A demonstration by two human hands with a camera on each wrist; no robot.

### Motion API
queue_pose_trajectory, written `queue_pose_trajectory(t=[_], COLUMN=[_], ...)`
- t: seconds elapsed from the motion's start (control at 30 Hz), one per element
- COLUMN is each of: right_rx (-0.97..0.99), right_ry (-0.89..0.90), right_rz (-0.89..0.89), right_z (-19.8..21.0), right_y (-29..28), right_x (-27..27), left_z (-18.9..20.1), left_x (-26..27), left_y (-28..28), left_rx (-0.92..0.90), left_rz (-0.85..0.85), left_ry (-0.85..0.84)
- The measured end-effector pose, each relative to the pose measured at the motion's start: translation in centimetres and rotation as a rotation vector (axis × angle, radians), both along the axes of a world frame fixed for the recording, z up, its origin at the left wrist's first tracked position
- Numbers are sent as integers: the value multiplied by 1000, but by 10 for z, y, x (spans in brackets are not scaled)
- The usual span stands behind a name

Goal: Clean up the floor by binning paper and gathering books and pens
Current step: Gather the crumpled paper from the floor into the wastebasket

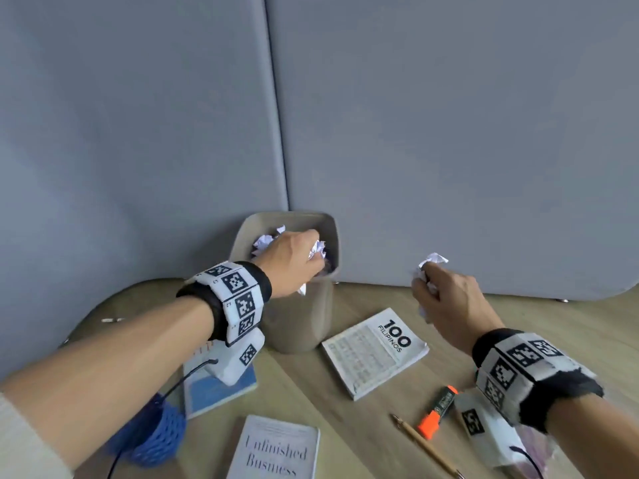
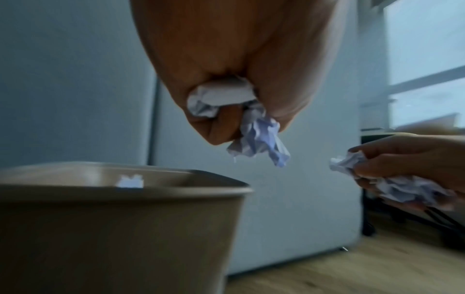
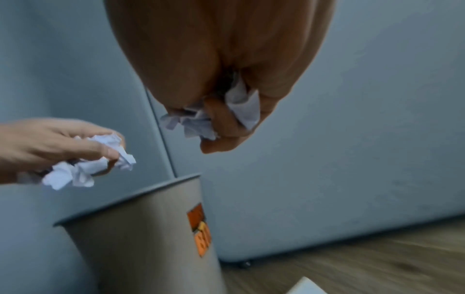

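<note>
A beige bin [image 1: 301, 326] stands on the wood floor against the grey wall, with crumpled paper [image 1: 264, 242] inside. My left hand [image 1: 294, 257] hovers over its opening and grips a crumpled white paper ball [image 1: 318, 252], seen close in the left wrist view [image 2: 254, 135]. My right hand [image 1: 446, 299] is to the right of the bin, above the floor, gripping another crumpled paper ball [image 1: 432, 262] [image 3: 201, 123]. Books lie on the floor: "100 Filipinos" [image 1: 375, 352], "Unfinished Business" [image 1: 276, 451], and a blue one [image 1: 221, 385]. An orange highlighter [image 1: 437, 411] and a pencil [image 1: 425, 444] lie near my right wrist.
A blue mesh cup [image 1: 155, 433] stands at the lower left. A round grey base [image 1: 131, 305] lies left of the bin. Grey panels [image 1: 449, 133] close off the back. An orange sticker [image 3: 200, 228] marks the bin's side.
</note>
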State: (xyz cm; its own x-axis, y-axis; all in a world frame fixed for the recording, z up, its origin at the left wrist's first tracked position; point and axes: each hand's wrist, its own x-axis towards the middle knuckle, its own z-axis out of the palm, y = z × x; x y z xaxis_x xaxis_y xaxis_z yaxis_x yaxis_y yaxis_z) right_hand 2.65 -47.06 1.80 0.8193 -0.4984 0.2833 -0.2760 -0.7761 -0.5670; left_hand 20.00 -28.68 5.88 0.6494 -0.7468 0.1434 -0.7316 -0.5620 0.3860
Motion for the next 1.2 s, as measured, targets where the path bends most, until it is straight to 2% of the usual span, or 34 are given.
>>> queue_pose_trajectory(t=[0.13, 0.27, 0.37, 0.43, 0.53, 0.63, 0.7, 0.77, 0.83, 0.9, 0.93, 1.0, 1.07, 1.13, 1.2], right_rx=[41, 133, 266, 334, 170, -157, -225, -101, 132, 451, 549, 613, 593, 574, 534], right_ry=[-109, -173, -43, 102, 179, 144, 221, 385, 477, 326, 248, 144, 50, -27, -63], right_rz=[-21, -157, -46, 19, -65, -145, -240, -394, -460, -453, -439, -421, -427, -438, -488], right_z=[20, 24, 18, 10, 1, -6, -12, -18, -23, -24, -22, -10, 6, 25, 45], right_y=[37, 70, 90, 93, 88, 84, 87, 90, 92, 97, 99, 101, 94, 80, 67], right_x=[79, 153, 194, 204, 190, 159, 140, 126, 118, 109, 104, 87, 60, 25, -21], left_z=[-1, -18, -23, -25, -27, -32, -36, -41, -48, -55, -55, -43, -18, 6, 27], left_x=[70, 114, 127, 127, 130, 145, 151, 152, 150, 145, 143, 132, 113, 84, 43], left_y=[27, 27, 21, 17, 17, 22, 25, 29, 32, 31, 28, 23, 16, 9, -4], left_rx=[-97, -248, -275, -189, -90, -140, -184, -195, -182, -147, -122, -140, -232, -305, -290], left_rz=[232, 393, 376, 261, 132, 130, 147, 179, 224, 243, 239, 192, 140, 75, -32], left_ry=[61, 160, 294, 357, 272, 87, -52, -140, -39, 100, 131, 116, 72, 41, 71])
